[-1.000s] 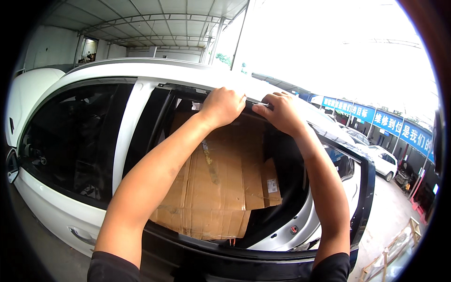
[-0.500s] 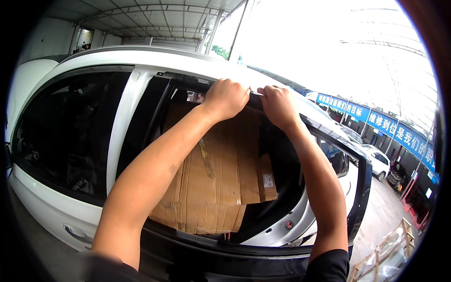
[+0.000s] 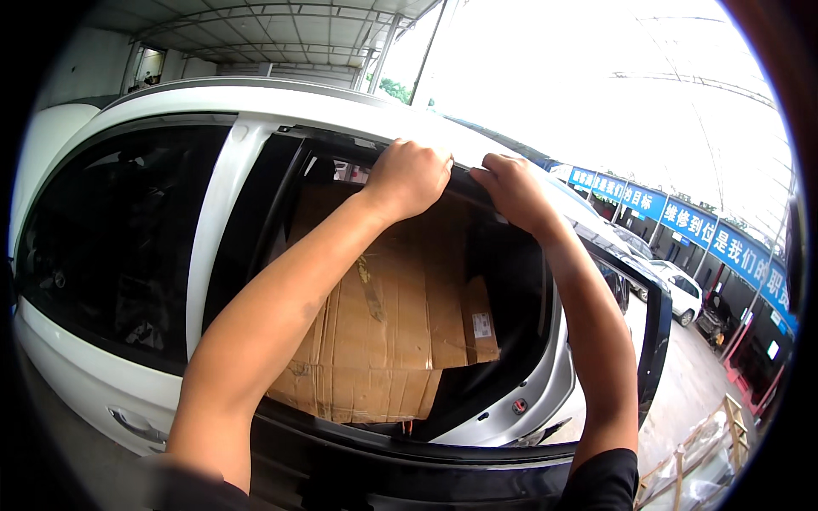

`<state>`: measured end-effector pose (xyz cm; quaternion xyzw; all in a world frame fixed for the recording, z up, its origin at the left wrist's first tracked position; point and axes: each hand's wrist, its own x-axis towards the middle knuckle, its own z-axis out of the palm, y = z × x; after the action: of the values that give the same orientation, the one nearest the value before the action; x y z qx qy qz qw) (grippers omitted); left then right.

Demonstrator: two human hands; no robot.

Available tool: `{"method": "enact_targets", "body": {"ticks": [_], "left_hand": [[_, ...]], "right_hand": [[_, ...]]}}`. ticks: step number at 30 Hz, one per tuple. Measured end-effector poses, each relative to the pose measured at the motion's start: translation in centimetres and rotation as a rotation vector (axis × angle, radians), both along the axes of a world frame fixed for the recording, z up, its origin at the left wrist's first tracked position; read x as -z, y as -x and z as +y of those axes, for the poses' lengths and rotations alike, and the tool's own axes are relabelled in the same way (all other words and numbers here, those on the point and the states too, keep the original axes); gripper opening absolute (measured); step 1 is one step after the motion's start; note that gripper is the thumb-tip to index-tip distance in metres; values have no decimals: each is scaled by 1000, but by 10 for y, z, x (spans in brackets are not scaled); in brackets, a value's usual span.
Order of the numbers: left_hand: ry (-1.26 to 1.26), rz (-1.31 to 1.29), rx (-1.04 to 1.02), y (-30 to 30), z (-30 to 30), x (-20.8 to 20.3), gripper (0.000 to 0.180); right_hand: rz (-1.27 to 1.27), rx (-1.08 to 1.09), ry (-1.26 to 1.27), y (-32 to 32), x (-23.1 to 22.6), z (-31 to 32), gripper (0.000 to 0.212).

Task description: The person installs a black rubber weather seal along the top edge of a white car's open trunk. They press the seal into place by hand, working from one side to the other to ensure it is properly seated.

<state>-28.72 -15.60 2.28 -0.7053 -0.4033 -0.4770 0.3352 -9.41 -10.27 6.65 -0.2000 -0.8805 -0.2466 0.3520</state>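
While raised about equally near, curled against long black upper window frame [image 3: 463, 177] with left hand [image 3: 411, 179] and right hand [image 3: 511, 183] | running lengthwise left to right, sloping down rightward | with fingertips hidden, cannot tell whether firmly grasped | above creased brown cardboard [image 3: 388, 328]

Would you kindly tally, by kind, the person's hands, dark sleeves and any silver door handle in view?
Hands: 2 (left hand, right hand)
Dark sleeves: 2 (left sleeve, right sleeve)
Silver door handle: 1, on the white car
Total: 5
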Motion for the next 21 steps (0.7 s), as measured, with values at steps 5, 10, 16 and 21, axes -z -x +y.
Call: {"method": "enact_targets", "body": {"ticks": [5,10,16,21], "left_hand": [[-35,4,23,-1,3,1,21],[-43,13,24,5,2,1,21],[-82,-15,42,-2,6,3,21],[-70,-19,27,-1,3,4,20]], "right_hand": [[47,115,-8,7,4,5,26],[83,-18,302,0,-6,-8,29],[-36,17,238,-6,-14,-11,37],[11,3,-26,14,-4,-11,43]]}}
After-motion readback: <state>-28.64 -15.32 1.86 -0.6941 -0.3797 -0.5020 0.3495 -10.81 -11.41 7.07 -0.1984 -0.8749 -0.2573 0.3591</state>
